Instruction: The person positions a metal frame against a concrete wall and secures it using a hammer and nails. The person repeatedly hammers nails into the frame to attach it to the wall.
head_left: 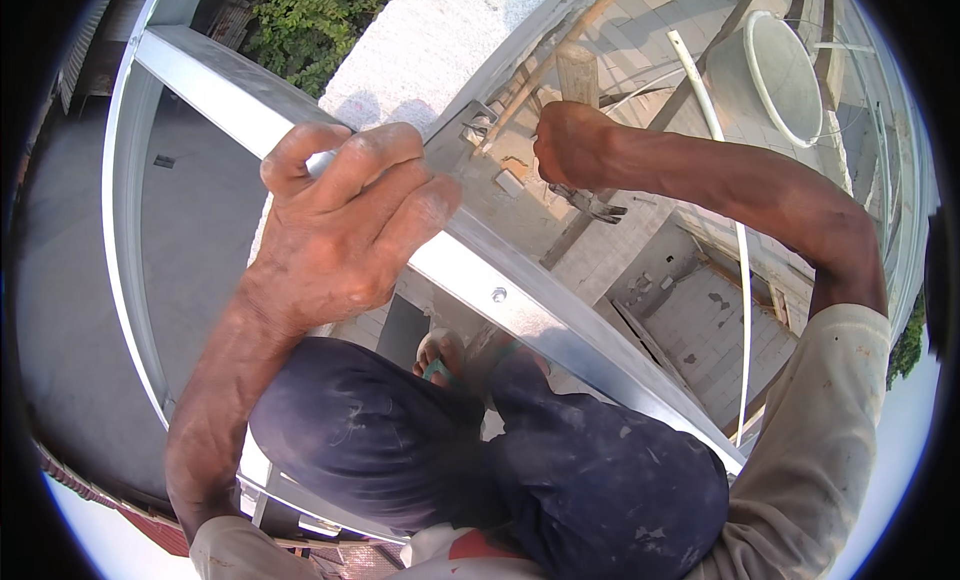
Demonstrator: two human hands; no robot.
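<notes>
A long silver metal beam [500,295] runs slantwise past my knees, from the upper left to the lower right. My left hand [345,220] is closed over it with curled fingers, the fingertips partly hidden. A bolt head [499,295] shows on the beam's face, right of that hand. In my right hand [575,148] is a claw hammer [600,209], gripped close to its metal head. The hammer's wooden handle [578,77] sticks out beyond my fist, above the beam's far side.
A rough white wall top [420,50] lies behind the beam. Another silver beam [125,230] curves at left above a grey surface [220,260]. Far below at right is a tiled floor [735,315]. A whitish bucket [770,80] and a white pipe [742,320] are at right.
</notes>
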